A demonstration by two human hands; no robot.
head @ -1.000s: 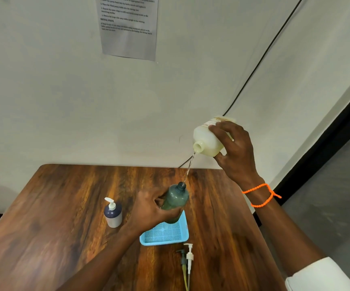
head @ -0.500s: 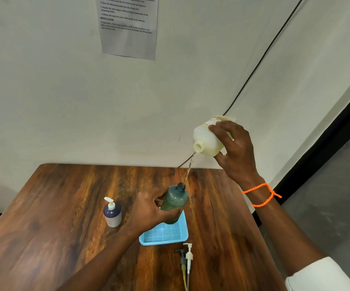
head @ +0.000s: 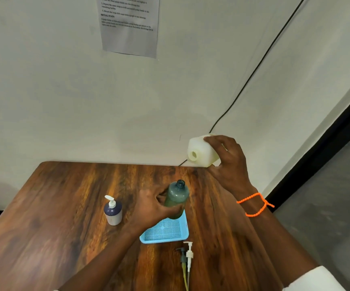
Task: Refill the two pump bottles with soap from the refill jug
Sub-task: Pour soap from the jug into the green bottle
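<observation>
My left hand [head: 153, 208] grips the green bottle [head: 176, 199], steadying it on the blue tray [head: 165, 233] | right hand [head: 228, 162] grips the refill jug [head: 201, 152] at 1 o'clock, above the open neck, ready for pouring.

The right hand [head: 229, 162] grips a cream refill jug [head: 201, 151] raised above the far right corner of the wooden table [head: 54, 206], its open mouth tipped toward the camera. The left hand [head: 155, 208] holds an uncapped green bottle [head: 177, 198] upright at the far end of a blue tray [head: 163, 232]. A white pump bottle [head: 112, 211] with its pump on stands to the left, apart from the tray. Two loose pump heads [head: 186, 256] lie side by side near the tray's close edge. An orange bracelet [head: 254, 204] circles the right wrist.
</observation>
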